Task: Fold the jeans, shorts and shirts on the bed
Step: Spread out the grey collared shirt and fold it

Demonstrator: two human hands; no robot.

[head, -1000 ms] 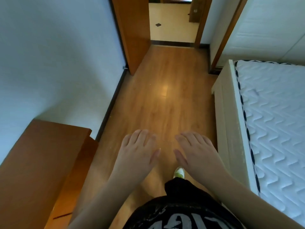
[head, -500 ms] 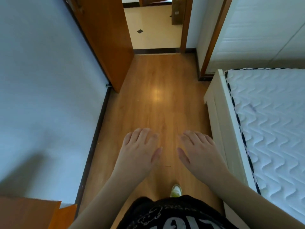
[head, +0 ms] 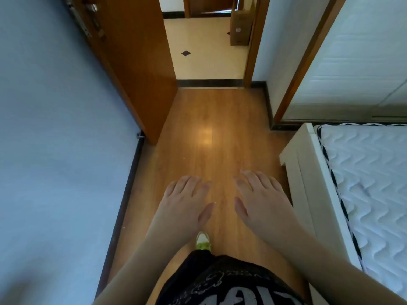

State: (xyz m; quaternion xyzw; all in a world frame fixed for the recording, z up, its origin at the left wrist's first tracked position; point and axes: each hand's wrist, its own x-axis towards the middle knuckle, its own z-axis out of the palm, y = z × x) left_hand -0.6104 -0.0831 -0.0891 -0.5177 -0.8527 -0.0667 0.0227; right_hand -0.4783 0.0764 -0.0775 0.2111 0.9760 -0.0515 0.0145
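My left hand (head: 187, 202) and my right hand (head: 261, 198) are held out flat, palms down, side by side above the wooden floor (head: 211, 133); both are empty with fingers loosely apart. The bed (head: 372, 183), a bare white quilted mattress in a cream frame, lies to the right of my right hand. No jeans, shorts or shirts show on the visible part of the bed.
An open wooden door (head: 134, 62) stands ahead on the left, with a tiled hallway (head: 207, 56) and a cardboard box (head: 241, 27) beyond. A blue-grey wall (head: 55, 150) runs along the left. White wardrobe panels (head: 363, 58) stand behind the bed. My shoe (head: 203, 241) is on the floor.
I have walked forward along the bed toward the doorway; the wooden furniture at lower left has dropped out of view. Both hands stay flat, open and empty.
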